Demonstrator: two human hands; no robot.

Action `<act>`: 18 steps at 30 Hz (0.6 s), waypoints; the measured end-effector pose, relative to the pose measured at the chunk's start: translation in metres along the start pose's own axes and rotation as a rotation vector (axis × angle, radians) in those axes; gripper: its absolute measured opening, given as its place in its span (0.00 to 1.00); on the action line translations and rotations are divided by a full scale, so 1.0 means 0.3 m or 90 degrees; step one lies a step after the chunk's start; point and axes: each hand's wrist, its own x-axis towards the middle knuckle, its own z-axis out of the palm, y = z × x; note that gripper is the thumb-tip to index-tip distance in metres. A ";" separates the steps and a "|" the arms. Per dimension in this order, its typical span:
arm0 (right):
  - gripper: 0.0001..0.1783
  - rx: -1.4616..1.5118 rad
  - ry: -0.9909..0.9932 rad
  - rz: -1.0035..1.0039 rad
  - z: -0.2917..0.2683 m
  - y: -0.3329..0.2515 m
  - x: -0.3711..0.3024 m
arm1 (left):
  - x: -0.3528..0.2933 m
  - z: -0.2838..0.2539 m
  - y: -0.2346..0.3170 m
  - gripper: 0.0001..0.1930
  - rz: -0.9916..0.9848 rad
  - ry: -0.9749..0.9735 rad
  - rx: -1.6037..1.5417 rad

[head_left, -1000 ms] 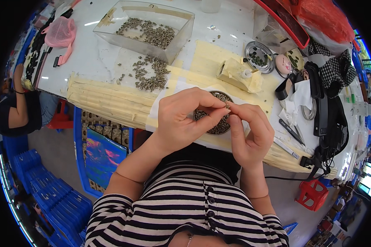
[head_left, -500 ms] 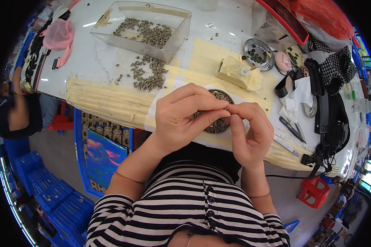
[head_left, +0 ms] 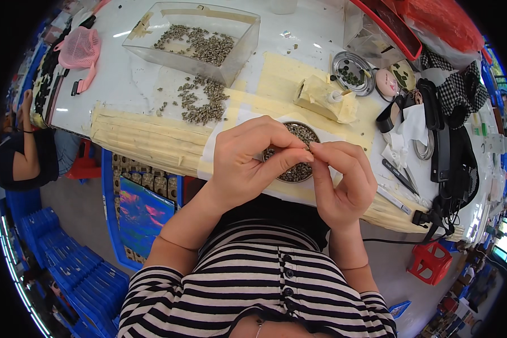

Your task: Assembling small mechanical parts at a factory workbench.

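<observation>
My left hand (head_left: 253,158) and my right hand (head_left: 343,174) meet fingertip to fingertip over a round metal dish (head_left: 319,137). Both are closed in a pinch, thumb against forefinger. Whatever sits between the fingertips is too small and covered to make out. Small greyish metal parts (head_left: 299,173) fill the dish below, partly hidden by the hands. A loose pile of similar small parts (head_left: 205,101) lies on the table to the left. Behind that pile stands a clear plastic box (head_left: 231,76) with more of them inside.
Right of the dish are a tape-wrapped block (head_left: 324,100), a round tin (head_left: 352,73) with dark bits, tweezers (head_left: 400,176) and black straps (head_left: 439,146). A pink mesh item (head_left: 80,48) lies at far left. Another person (head_left: 25,158) sits beyond the table's left end.
My fingertips have shifted slightly, and the right hand has turned a little while both stay pinched together. At far left, the other person's arm has moved.
</observation>
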 end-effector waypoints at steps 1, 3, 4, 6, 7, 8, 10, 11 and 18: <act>0.15 -0.005 0.001 -0.006 -0.001 -0.002 0.001 | 0.001 0.001 0.006 0.06 -0.011 -0.006 -0.002; 0.14 -0.011 0.000 -0.010 -0.002 -0.002 0.001 | 0.002 0.004 0.008 0.06 -0.023 -0.016 -0.002; 0.14 -0.010 -0.001 -0.008 -0.003 -0.003 0.002 | 0.001 0.004 0.009 0.06 -0.025 -0.020 0.001; 0.13 -0.006 -0.003 -0.002 -0.003 -0.003 0.001 | 0.002 0.002 0.010 0.06 -0.026 -0.028 0.002; 0.13 -0.004 -0.002 0.002 -0.003 -0.001 -0.001 | 0.003 0.001 0.008 0.06 -0.026 -0.032 -0.001; 0.13 -0.002 -0.001 0.006 -0.002 0.000 -0.003 | 0.003 0.001 0.008 0.06 -0.026 -0.036 -0.004; 0.12 0.007 0.009 0.013 -0.001 0.002 -0.003 | 0.005 0.001 0.009 0.05 -0.027 -0.044 -0.013; 0.12 0.011 0.014 0.016 0.000 0.004 -0.004 | 0.006 0.001 0.009 0.05 -0.027 -0.048 -0.018; 0.11 0.002 0.012 0.008 -0.003 0.006 -0.004 | 0.000 -0.009 0.017 0.07 -0.161 -0.077 -0.189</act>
